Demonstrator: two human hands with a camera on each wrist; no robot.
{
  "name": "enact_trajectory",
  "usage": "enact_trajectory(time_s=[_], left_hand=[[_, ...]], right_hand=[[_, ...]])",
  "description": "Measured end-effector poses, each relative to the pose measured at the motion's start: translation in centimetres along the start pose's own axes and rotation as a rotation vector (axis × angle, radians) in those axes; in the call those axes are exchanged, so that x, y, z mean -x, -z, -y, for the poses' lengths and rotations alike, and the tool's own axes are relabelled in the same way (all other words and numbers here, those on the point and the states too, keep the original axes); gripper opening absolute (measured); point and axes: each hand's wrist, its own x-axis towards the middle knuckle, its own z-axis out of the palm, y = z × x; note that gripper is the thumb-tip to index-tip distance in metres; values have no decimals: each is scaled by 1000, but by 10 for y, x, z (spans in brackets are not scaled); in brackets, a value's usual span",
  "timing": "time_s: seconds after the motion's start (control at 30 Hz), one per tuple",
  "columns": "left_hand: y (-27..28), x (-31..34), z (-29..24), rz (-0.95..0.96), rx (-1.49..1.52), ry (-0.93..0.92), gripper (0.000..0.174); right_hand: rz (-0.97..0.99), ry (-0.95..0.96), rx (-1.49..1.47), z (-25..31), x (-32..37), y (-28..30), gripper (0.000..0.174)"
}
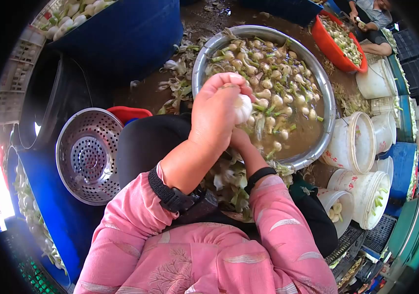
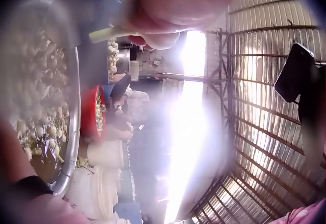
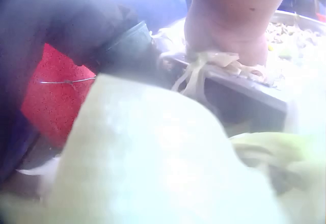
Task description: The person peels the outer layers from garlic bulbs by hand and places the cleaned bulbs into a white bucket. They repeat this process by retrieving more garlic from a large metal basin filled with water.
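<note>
In the head view my left hand [image 1: 216,105] grips a white garlic bulb [image 1: 242,109], fingers and thumb curled around it. The left wrist view shows the left hand [image 2: 186,2] from close by, with the bulb's pale stem [image 2: 104,34] poking out. My right hand [image 1: 239,139] is low, just under the left one and partly covered by it in the head view. In the right wrist view the right hand [image 3: 229,30] reaches down at a dark edge with shreds of pale peel [image 3: 216,59]; its fingers are hidden, so I cannot tell what they hold.
A wide metal basin [image 1: 327,108] of water and garlic bulbs stands ahead. A steel colander [image 1: 89,161] sits at left, beside a large blue tub [image 1: 126,39]. White buckets [image 1: 349,142] line the right side. Near the red basin [image 1: 334,46], another person [image 1: 373,19] sits.
</note>
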Motion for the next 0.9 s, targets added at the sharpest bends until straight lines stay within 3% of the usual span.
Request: enact_trajectory(time_s=[0.07, 0.13, 0.23, 0.33, 0.4, 0.47, 0.53, 0.6, 0.67, 0.73, 0.9], left_hand=[[4, -1, -1, 3, -25, -14, 10], [2, 1, 1, 4, -13, -9, 11], [-3, 6, 2, 12, -21, 27, 11], [0, 6, 1, 59, 24, 42, 9], [3, 8, -7, 55, 73, 35, 8], [6, 10, -19, 68, 74, 7, 7], [7, 10, -29, 50, 101, -56, 6], [5, 14, -36, 56, 93, -94, 5], [6, 15, -36, 45, 39, -107, 6], [5, 14, -36, 27, 19, -76, 7], [-5, 14, -34, 8, -13, -54, 8]], right_hand=[[-73, 4, 17, 3, 33, 14, 30], [-38, 158, 39, -3, 74, 30, 33], [292, 134, 446, -7, 139, 35, 35], [184, 215, 303, -35, 154, 35, 34], [90, 188, 124, -26, 137, 65, 35], [-55, -159, -25, -6, 96, 95, 37], [-358, -14, -140, -18, 39, 87, 44], [-468, 149, -65, -12, -11, 67, 48], [-354, 43, 203, 27, -23, 50, 51], [-267, 23, 230, 43, -41, 25, 49], [2, -38, 340, 20, -49, 5, 28]])
